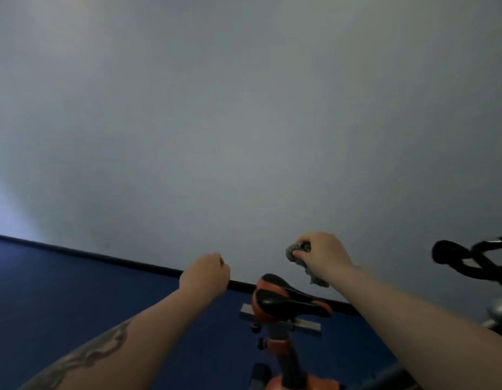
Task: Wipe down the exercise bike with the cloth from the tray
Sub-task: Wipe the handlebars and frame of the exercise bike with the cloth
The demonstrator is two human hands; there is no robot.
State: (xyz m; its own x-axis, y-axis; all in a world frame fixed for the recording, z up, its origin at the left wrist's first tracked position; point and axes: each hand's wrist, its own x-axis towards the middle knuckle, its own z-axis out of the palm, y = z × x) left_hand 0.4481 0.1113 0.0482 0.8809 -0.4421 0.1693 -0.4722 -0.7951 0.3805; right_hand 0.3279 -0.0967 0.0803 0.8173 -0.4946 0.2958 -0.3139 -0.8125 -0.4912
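Observation:
The exercise bike shows at the bottom of the head view: its black and orange saddle (289,298) on an orange and black post, and black handlebars (469,258) at the right edge. My right hand (324,253) is raised above and just right of the saddle, shut on a crumpled grey cloth (296,253) that hangs down below the fist. My left hand (206,274) is held up to the left of the saddle as a closed fist with nothing visible in it. Neither hand touches the bike. The tray is out of view.
A plain grey wall (244,122) fills most of the view, meeting a dark blue floor (61,291) along a black skirting line. A grey crossbar (306,325) of the bike's base lies on the floor behind the seat post.

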